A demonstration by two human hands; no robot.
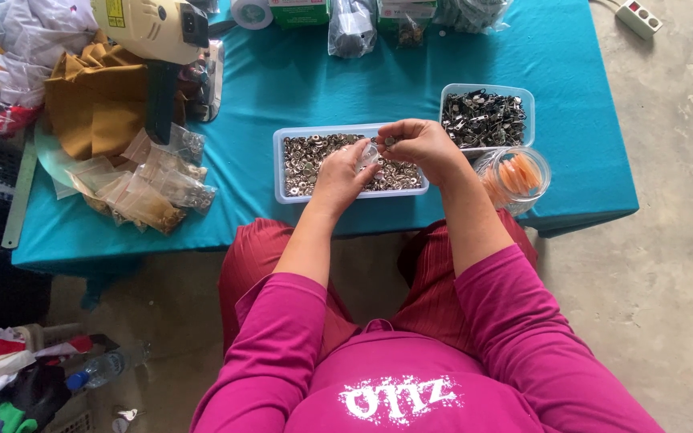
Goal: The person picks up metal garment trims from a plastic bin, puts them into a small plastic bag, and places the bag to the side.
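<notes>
Pink sleeves fill the bottom of the head view, and both forearms reach forward to a clear shallow tray (281,164) that sits on the teal desk (298,80) near its front edge. That tray holds a layer of small silver metal fasteners (308,156). Above its right half, the left hand (345,172) pinches a small clear bag (369,155) between its fingertips, while the right hand (420,146) is curled, thumb and forefinger gripping a tiny metal piece (389,140) just beside the bag's mouth.

Right of the tray, and touching or nearly touching it, stands a second clear tub (447,104) of dark metal clips, and in front of that tub a round clear container (541,172) of orange pieces sits close to the desk's edge. Left of the tray lies a heap of filled clear packets (150,188).

A loose pinch could likely let the piece drop past the bag; over the tray it would vanish among its fellows. The right forearm passes close by the round container, so a careless sweep might knock it to the floor.
</notes>
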